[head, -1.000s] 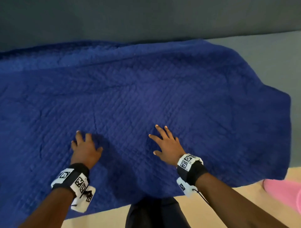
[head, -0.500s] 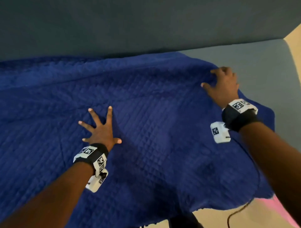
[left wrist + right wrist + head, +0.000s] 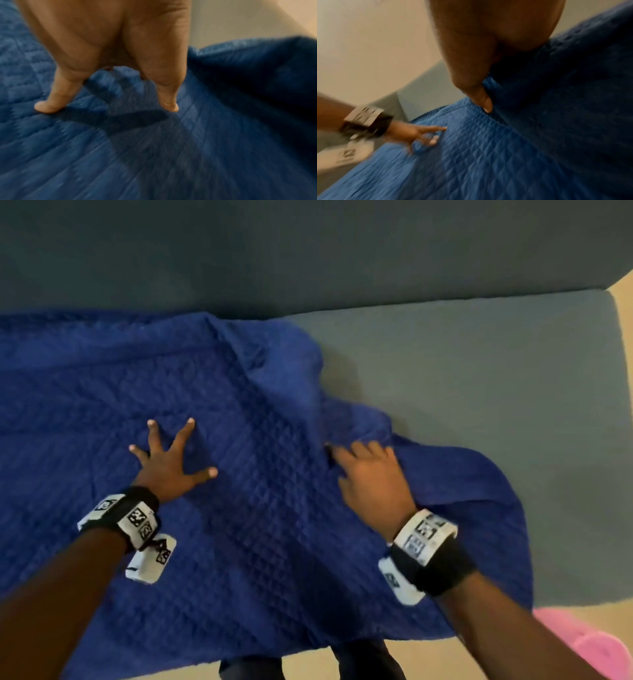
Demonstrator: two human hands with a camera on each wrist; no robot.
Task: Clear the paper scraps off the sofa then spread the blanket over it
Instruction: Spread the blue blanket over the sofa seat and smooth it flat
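Note:
A dark blue quilted blanket (image 3: 257, 525) covers the left and middle of the grey sofa seat (image 3: 479, 378). Its right side is bunched into folds. My left hand (image 3: 169, 463) lies flat on the blanket with fingers spread; the left wrist view shows the fingertips (image 3: 49, 106) pressing the blanket (image 3: 154, 155). My right hand (image 3: 370, 474) sits right of centre, fingers curled into a raised fold. In the right wrist view its thumb (image 3: 481, 97) presses against the blanket (image 3: 505, 148), and the other fingers are hidden in the cloth. No paper scraps are visible.
The dark grey backrest (image 3: 308, 251) runs along the far side. Bare seat shows to the right of the blanket. Beige floor (image 3: 308, 660) lies below the front edge, with a pink object (image 3: 589, 642) at the bottom right and my dark trouser legs (image 3: 363, 659).
My right hand has come from the blanket's far right back edge toward the front centre, dragging the cloth into folds and baring more seat. My left hand stays spread on the blanket.

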